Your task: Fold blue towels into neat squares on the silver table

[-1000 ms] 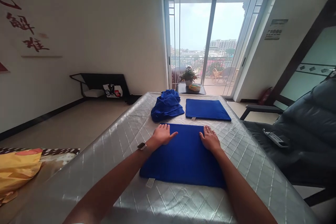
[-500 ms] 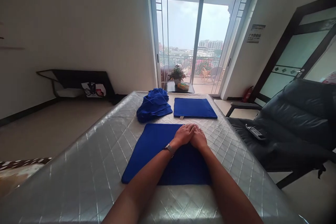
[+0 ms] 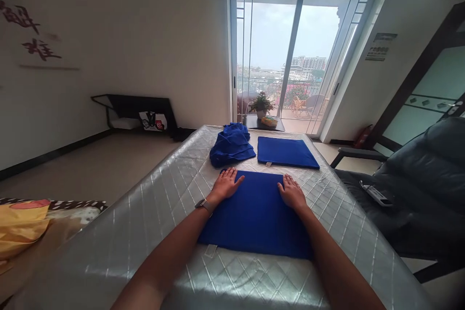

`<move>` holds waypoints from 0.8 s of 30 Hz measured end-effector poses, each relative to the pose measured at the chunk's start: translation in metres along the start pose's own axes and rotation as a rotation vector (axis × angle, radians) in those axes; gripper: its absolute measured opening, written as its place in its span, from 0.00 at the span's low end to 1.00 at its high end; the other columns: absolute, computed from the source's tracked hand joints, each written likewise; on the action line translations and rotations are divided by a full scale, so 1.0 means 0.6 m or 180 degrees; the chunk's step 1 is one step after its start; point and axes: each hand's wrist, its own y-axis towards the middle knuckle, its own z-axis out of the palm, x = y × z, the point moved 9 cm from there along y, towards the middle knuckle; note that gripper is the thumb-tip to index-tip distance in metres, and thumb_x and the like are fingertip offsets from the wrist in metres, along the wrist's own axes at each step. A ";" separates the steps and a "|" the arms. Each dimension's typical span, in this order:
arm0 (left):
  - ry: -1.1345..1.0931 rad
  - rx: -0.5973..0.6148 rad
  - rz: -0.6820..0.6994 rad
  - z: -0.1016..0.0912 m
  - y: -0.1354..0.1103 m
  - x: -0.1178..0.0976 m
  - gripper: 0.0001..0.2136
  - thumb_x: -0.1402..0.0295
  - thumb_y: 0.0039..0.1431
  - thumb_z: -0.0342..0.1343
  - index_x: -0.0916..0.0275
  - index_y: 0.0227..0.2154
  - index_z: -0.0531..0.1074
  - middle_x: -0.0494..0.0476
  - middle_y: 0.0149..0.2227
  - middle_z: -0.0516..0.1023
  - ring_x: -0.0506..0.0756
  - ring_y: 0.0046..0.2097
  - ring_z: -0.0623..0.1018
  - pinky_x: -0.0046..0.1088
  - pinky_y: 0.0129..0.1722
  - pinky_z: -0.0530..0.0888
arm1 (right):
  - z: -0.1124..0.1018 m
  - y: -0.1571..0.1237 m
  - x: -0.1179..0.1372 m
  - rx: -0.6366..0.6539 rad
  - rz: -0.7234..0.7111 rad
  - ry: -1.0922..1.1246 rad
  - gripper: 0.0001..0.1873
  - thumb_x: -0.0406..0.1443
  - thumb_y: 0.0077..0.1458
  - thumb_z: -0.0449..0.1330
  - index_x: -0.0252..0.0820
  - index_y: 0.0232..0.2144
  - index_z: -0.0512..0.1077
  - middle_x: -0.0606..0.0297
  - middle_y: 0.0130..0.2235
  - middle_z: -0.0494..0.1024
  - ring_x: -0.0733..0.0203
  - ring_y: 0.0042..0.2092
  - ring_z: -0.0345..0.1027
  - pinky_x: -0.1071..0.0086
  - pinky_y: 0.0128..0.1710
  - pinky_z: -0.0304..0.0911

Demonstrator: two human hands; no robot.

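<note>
A blue towel (image 3: pixel 256 215) lies spread flat on the silver plastic-wrapped mattress (image 3: pixel 152 223) in front of me. My left hand (image 3: pixel 225 185) rests flat and open on its far left corner, a watch on the wrist. My right hand (image 3: pixel 291 193) lies flat and open on its far right corner. Beyond it, a folded blue towel (image 3: pixel 286 151) lies flat, and a crumpled heap of blue towels (image 3: pixel 231 145) sits to its left.
A dark recliner chair (image 3: pixel 417 184) with a remote control (image 3: pixel 374 194) stands to the right. A small table with a potted plant (image 3: pixel 260 105) stands before the glass balcony doors. A yellow patterned cushion (image 3: pixel 22 225) lies at the left edge.
My hands were together at the middle of the towel's far edge half a second ago; they have slid apart to its two far corners. The view has swung back left.
</note>
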 end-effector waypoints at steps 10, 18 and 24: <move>-0.0065 -0.0141 -0.0188 -0.010 -0.009 0.012 0.39 0.44 0.68 0.27 0.71 0.68 0.54 0.65 0.70 0.54 0.61 0.71 0.53 0.42 0.70 0.47 | -0.003 0.003 0.001 0.0003 0.0022 -0.0356 0.36 0.46 0.68 0.36 0.30 0.70 0.47 0.58 0.72 0.46 0.59 0.72 0.36 0.63 0.69 0.35; -0.0009 -0.0183 -0.0156 -0.009 -0.009 0.012 0.38 0.44 0.69 0.28 0.71 0.68 0.55 0.66 0.70 0.54 0.61 0.71 0.52 0.42 0.70 0.47 | -0.005 -0.027 0.011 -0.0083 -0.0104 -0.0545 0.35 0.44 0.68 0.36 0.29 0.70 0.49 0.56 0.72 0.47 0.57 0.72 0.36 0.59 0.70 0.32; 0.0005 -0.0110 -0.0152 -0.008 -0.009 0.012 0.38 0.45 0.69 0.29 0.71 0.68 0.54 0.66 0.70 0.53 0.61 0.71 0.53 0.42 0.70 0.48 | 0.008 -0.049 0.006 -0.0006 -0.0007 -0.0238 0.37 0.47 0.68 0.36 0.29 0.70 0.47 0.57 0.72 0.46 0.58 0.72 0.35 0.61 0.70 0.33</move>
